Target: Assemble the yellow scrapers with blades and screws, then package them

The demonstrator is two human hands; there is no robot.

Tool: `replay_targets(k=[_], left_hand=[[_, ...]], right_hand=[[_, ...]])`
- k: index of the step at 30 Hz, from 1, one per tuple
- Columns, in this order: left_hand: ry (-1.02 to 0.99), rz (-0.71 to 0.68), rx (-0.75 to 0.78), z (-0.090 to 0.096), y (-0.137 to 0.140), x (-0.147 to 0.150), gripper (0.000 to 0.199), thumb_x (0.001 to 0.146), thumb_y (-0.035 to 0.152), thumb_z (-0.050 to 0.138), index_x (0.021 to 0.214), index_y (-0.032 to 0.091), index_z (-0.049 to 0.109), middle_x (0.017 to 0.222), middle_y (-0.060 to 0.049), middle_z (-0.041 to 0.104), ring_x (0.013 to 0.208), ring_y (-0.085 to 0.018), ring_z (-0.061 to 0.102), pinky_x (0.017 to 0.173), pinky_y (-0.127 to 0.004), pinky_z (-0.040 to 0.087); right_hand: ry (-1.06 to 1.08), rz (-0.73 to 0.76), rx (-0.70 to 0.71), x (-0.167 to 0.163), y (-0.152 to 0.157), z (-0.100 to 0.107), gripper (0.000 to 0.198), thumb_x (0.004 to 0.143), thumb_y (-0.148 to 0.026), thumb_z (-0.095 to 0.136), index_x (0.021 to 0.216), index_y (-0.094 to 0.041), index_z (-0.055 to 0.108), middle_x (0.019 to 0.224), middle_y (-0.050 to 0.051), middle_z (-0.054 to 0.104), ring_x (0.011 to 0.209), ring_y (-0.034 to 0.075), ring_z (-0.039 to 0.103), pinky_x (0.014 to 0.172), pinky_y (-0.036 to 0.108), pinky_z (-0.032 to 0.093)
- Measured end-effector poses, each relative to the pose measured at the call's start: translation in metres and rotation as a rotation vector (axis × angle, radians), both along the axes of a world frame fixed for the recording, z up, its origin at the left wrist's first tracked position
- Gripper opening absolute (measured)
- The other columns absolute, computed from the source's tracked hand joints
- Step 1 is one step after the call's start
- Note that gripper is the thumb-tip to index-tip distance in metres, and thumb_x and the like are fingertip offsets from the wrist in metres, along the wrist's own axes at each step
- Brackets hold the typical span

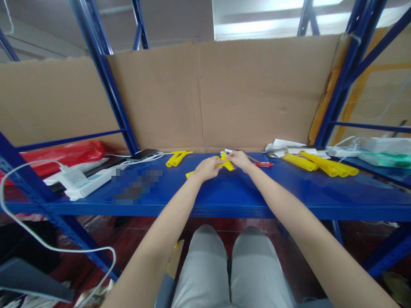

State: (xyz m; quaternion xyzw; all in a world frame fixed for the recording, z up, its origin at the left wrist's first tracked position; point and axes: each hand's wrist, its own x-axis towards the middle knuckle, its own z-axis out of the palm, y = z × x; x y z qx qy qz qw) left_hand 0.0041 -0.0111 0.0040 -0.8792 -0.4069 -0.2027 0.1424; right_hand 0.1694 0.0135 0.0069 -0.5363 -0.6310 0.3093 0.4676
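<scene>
In the head view my two hands meet over the middle of the blue shelf. A small yellow piece point(227, 164), which looks like a branched tube or strip, sits between them. My left hand point(208, 168) is closed, fingertips gripping its left side. From the right, my right hand point(240, 160) pinches its upper end; the fingertips are partly hidden. Something small and whitish point(228, 150) shows just behind the fingers. Another yellow bit point(189, 174) pokes out beside my left wrist. Right of my right hand lies a red pen-like item point(263, 164).
Several yellow tubes point(321, 164) lie on the right of the blue shelf point(231, 196), with shorter yellow tubes point(176, 159) left of centre. A white power strip point(91, 185), cables and a red bag point(64, 156) occupy the left. Cardboard point(224, 94) walls the back between blue posts.
</scene>
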Motion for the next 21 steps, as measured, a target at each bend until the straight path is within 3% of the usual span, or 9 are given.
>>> replay_targets(k=[9,17,21], left_hand=[[0.031,-0.007,-0.053,0.002,-0.001,0.000,0.039,0.087,0.020,0.051,0.124,0.026,0.062,0.114,-0.006,0.067,0.109,-0.020,0.060,0.096,-0.031,0.046],[0.035,-0.029,-0.110,0.002,-0.004,0.001,0.043,0.087,0.021,0.052,0.128,0.030,0.058,0.119,-0.004,0.066,0.110,-0.022,0.060,0.097,-0.033,0.045],[0.026,0.008,-0.110,0.002,-0.004,0.003,0.040,0.087,0.021,0.052,0.125,0.029,0.060,0.120,-0.004,0.065,0.113,-0.022,0.059,0.099,-0.032,0.044]], right_hand=[[0.043,0.133,-0.212,0.008,-0.011,0.007,0.018,0.084,-0.009,0.057,0.067,-0.015,0.054,0.045,-0.005,0.050,0.039,0.007,0.045,0.043,0.018,0.041],[0.029,0.159,-0.249,0.005,-0.017,0.008,0.017,0.081,-0.009,0.056,0.066,-0.016,0.053,0.041,-0.007,0.044,0.037,0.006,0.041,0.044,0.018,0.042],[-0.017,0.169,-0.226,0.010,-0.012,0.009,0.012,0.083,-0.012,0.055,0.071,-0.015,0.057,0.047,-0.004,0.052,0.042,0.008,0.048,0.050,0.020,0.047]])
